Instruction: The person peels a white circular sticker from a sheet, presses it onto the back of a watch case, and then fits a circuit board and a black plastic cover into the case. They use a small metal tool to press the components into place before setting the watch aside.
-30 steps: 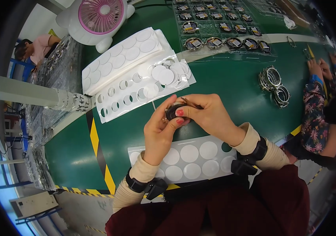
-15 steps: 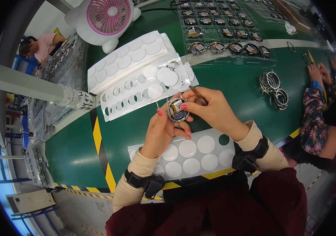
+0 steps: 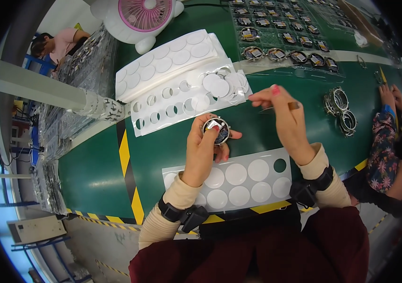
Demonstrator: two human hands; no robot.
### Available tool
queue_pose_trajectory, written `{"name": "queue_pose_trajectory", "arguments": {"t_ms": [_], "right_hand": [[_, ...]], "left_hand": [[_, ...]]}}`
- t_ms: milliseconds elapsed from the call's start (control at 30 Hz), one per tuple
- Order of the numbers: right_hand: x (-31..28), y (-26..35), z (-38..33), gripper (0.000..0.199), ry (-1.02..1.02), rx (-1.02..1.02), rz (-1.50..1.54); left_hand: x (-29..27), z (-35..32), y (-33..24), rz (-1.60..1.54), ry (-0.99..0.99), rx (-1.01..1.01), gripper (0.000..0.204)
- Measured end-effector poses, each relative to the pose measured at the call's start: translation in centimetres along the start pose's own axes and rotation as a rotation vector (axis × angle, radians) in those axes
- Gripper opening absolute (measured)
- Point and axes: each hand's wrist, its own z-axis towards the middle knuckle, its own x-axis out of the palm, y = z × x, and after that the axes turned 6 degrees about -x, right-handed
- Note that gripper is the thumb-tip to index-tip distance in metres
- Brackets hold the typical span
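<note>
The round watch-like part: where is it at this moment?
In the head view, the round watch-like part sits mid-frame in the left hand, above the white sheet of round stickers on the green table.

Bright, even overhead light falls on the green counter; shadows under the hands are faint and soft; mild glare whitens the round discs; the centre is sharp; straight edges bow toward the rim; a black vignette rings the corners.
</note>
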Motion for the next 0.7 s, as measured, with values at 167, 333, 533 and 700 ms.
{"name": "queue_pose_trajectory", "arguments": {"t_ms": [167,333,533,700], "right_hand": [[0.1,1.4,-0.7,0.033,-0.041,-0.134,0.107],[1.0,1.1,-0.8,0.012,0.235,-0.666,-0.115],[1.6,0.6,-1.2,0.008,0.286,-0.671,-0.190],[1.2,0.6,-0.9,0.009,0.270,-0.631,-0.182]], "left_hand": [[-0.2,0.3,0.3,-0.051,-0.075,0.020,0.018],[0.1,0.3,0.4,-0.043,-0.114,0.054,0.020],[0.2,0.1,0.6,-0.030,-0.137,0.047,0.020],[0.0,0.2,1.2,0.031,-0.106,0.106,0.021]]}}
